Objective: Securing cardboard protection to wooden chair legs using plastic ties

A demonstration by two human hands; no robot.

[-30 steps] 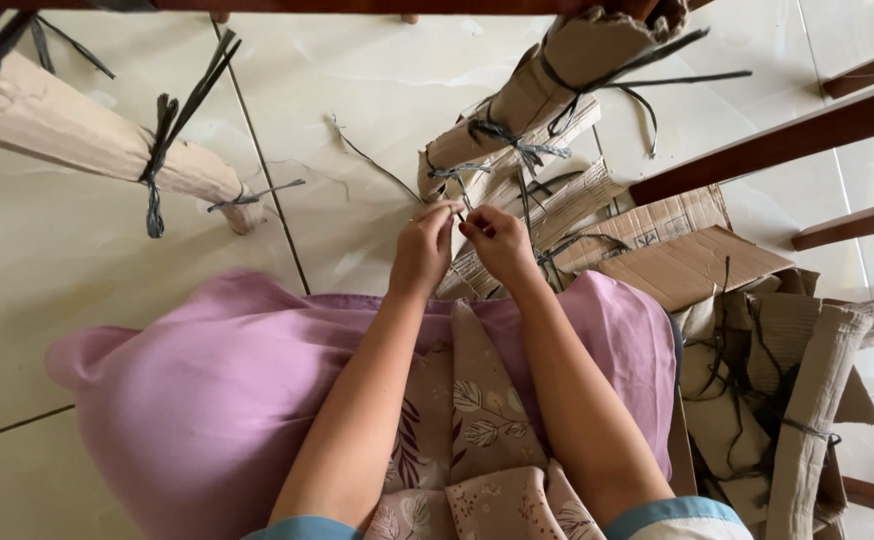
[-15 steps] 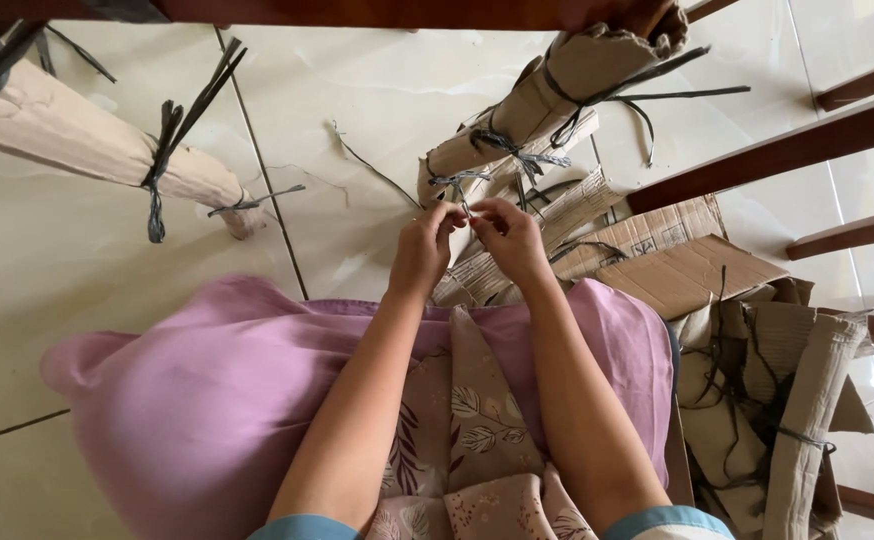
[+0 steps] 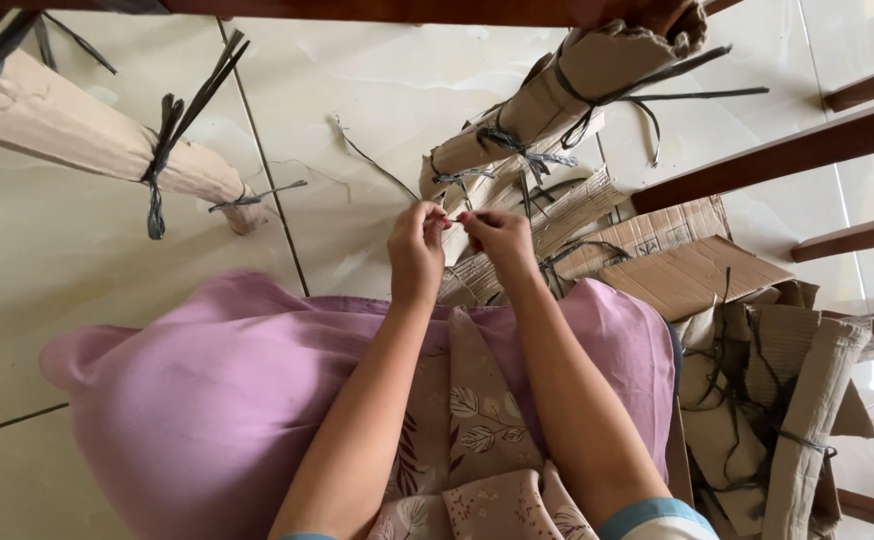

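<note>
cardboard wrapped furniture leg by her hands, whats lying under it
Under the cardboard-wrapped leg lie flattened corrugated cardboard pieces on the tiled floor. Both hands and the purple cloth cover the pile's near edge.

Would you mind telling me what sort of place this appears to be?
Probably a room in a home: glossy tiled floor, wooden furniture legs wrapped in cardboard, and loose cardboard scraps beside the left hand and right hand.

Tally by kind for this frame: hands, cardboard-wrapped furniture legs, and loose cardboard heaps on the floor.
Hands: 2, the left hand and right hand
Cardboard-wrapped legs: 2, left one, right one
Loose cardboard heaps: 1
Total: 5
</note>
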